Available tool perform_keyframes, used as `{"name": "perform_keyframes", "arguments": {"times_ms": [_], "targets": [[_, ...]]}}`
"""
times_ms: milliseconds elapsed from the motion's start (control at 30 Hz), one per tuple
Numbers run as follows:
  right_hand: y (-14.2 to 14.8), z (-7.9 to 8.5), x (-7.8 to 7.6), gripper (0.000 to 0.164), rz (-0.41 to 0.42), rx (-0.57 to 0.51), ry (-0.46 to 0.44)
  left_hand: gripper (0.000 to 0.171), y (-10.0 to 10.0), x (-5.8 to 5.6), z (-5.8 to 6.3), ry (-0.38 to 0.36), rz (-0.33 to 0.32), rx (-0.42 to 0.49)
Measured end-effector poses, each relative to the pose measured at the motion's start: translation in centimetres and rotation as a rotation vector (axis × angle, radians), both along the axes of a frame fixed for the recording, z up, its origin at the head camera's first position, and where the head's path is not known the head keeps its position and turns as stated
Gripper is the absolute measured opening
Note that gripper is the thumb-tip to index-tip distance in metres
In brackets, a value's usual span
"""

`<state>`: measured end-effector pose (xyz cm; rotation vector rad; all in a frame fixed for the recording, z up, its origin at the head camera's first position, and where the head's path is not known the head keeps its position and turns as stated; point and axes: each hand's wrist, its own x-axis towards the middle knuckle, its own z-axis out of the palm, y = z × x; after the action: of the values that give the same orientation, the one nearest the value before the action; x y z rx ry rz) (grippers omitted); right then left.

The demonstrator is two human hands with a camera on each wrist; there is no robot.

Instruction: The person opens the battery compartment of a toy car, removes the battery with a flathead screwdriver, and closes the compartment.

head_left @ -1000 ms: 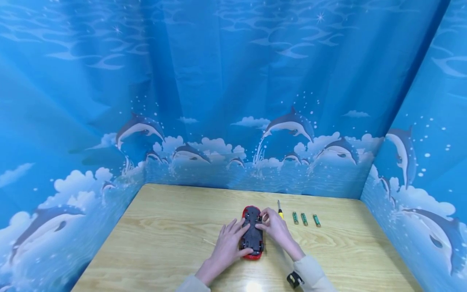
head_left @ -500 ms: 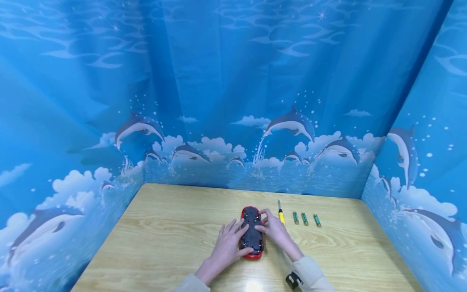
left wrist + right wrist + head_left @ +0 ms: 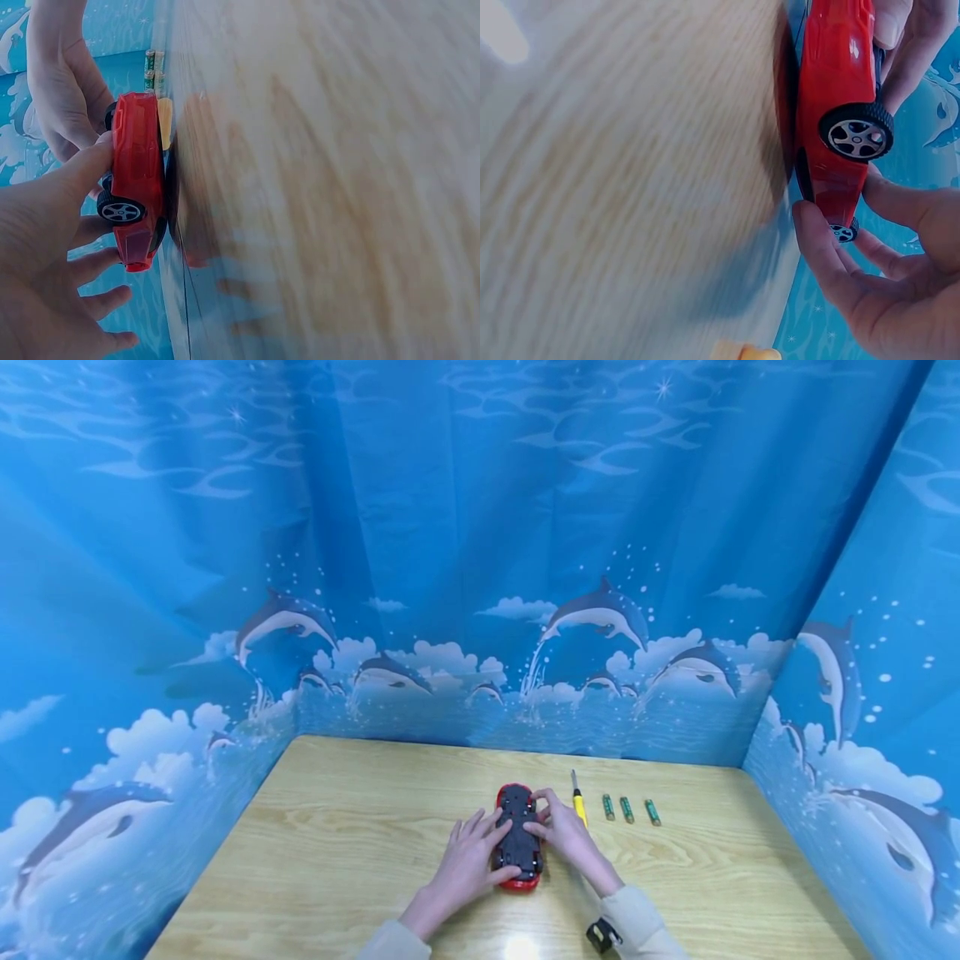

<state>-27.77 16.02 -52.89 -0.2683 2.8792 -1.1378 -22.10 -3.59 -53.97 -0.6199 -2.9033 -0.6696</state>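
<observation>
A red toy car (image 3: pixel 517 835) lies upside down on the wooden table, its dark underside facing up. In the head view, my left hand (image 3: pixel 467 862) rests on it from the left, fingers spread and fairly straight, thumb on the underside near the closer end. My right hand (image 3: pixel 562 828) holds the car's right side, thumb on the underside and bent fingers along the edge. The right wrist view has these fingers of my right hand (image 3: pixel 892 277) round the red body (image 3: pixel 836 82). The left wrist view shows the car (image 3: pixel 137 165) side-on, wheels raised off the table.
A yellow-handled screwdriver (image 3: pixel 579 804) lies just beyond my right hand, tip pointing away. To its right, three green batteries (image 3: pixel 627 811) lie in a row. A curtain with dolphins (image 3: pixel 480 568) stands behind the table (image 3: pixel 360 802) and along its sides.
The hands and car keep nearly the same place. The right fingers have shifted slightly along the car's edge. More of the screwdriver's yellow handle shows than a second ago.
</observation>
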Motion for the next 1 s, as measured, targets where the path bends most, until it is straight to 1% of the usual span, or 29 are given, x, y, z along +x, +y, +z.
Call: {"name": "perform_keyframes", "arguments": {"times_ms": [167,267,400,500,633,833,933,1000], "targets": [[-0.1,0.0,0.3,0.046,-0.007,0.029,0.027,0.075,0.0,0.0,0.1,-0.008,-0.003,-0.008],[-0.2,0.1,0.4,0.047,-0.005,0.046,0.062,0.075,0.0,0.1,0.0,-0.007,-0.01,-0.006],[-0.3,0.3,0.6,0.05,-0.013,0.06,0.097,0.072,-0.1,0.1,-0.2,0.0,-0.017,0.024],[-0.4,0.5,0.8,0.049,-0.033,0.061,0.107,0.068,-0.1,0.1,-0.3,0.0,-0.01,0.049],[-0.4,0.6,1.0,0.047,-0.056,0.054,0.126,0.062,0.0,0.0,-0.3,0.005,0.026,0.101],[-0.5,0.7,1.5,0.044,-0.086,0.023,0.129,0.059,0.1,-0.2,-0.4,0.038,0.123,0.213],[-0.6,0.7,1.7,0.042,-0.098,0.006,0.112,0.057,0.2,-0.4,-0.5,0.019,0.162,0.27],[-0.7,0.8,1.8,0.041,-0.101,0.001,0.108,0.056,0.2,-0.4,-0.6,0.002,0.173,0.304]]}}
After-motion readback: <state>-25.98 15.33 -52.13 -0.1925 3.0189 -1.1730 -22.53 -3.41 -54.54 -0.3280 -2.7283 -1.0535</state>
